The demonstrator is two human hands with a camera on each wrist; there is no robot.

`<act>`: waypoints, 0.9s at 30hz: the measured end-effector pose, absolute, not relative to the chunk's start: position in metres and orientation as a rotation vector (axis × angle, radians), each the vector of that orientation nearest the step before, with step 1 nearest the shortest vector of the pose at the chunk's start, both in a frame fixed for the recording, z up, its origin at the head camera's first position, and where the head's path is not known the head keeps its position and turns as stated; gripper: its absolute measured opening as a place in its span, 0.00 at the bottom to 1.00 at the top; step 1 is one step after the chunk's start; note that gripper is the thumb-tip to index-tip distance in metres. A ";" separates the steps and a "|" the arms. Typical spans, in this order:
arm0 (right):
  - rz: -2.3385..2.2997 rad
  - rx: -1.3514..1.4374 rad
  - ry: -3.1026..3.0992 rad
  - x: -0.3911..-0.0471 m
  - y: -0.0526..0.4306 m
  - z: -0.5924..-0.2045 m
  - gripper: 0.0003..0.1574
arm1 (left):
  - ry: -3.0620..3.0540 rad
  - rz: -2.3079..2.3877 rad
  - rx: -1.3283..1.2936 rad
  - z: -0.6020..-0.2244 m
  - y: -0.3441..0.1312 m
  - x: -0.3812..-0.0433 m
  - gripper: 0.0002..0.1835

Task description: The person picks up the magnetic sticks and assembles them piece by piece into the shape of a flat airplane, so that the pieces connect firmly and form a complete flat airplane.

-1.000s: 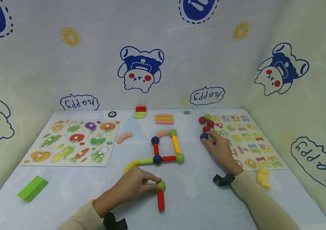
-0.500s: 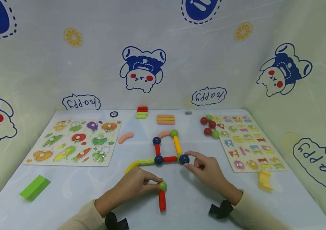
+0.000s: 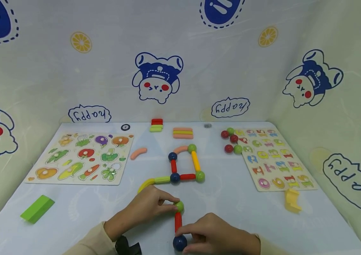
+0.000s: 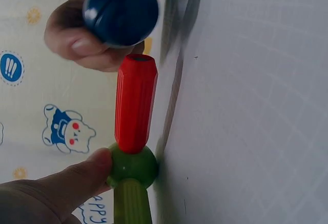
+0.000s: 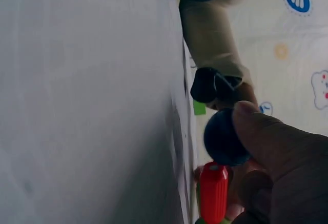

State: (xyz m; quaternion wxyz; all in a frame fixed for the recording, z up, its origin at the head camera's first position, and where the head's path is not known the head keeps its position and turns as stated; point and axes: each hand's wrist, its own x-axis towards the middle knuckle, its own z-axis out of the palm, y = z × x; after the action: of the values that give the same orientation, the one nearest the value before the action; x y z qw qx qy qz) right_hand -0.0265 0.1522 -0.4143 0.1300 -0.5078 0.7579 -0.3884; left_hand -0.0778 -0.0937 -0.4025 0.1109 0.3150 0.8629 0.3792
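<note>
My left hand [image 3: 146,207] pinches a green ball [image 3: 179,207] between thumb and finger. A red rod [image 3: 178,222] extends from that ball toward the table's front. In the left wrist view a yellow-green rod [image 4: 132,203] joins the ball's other side. My right hand [image 3: 216,233] holds a dark blue ball [image 3: 180,243] by the rod's free end. A small gap shows between ball and rod in the left wrist view. Just beyond stands a joined frame of rods and balls, with a blue corner ball [image 3: 175,177], a green corner ball [image 3: 200,176] and a yellow rod [image 3: 195,161].
Picture puzzle boards lie left [image 3: 72,179] and right [image 3: 282,170]. Several red and green balls [image 3: 233,138] sit by the right board. Stacked rods [image 3: 182,133] are at the back, a loose pink curved rod [image 3: 139,153] left of the frame. A green block [image 3: 37,209] lies front left.
My right hand took the dark blue ball from the group at the right board and brought it toward me to the red rod's end. The left hand stayed on the green ball.
</note>
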 end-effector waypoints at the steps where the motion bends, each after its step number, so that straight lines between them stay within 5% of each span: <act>1: -1.109 -1.503 2.194 -0.025 0.152 -0.414 0.22 | 2.534 1.114 0.923 -0.403 -0.094 -0.078 0.13; 12: -0.979 -1.581 2.280 -0.029 0.153 -0.415 0.21 | 2.551 1.087 0.922 -0.404 -0.093 -0.078 0.14; 27: -1.117 -1.323 2.129 -0.031 0.158 -0.424 0.21 | 2.612 1.050 1.019 -0.397 -0.097 -0.068 0.17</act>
State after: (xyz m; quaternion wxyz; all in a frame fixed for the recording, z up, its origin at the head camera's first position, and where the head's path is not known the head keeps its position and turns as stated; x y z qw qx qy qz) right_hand -0.0307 0.1578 -0.4244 0.1975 -0.4726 0.7606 -0.3990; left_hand -0.0678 -0.0971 -0.3974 0.0735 0.3395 0.8701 0.3498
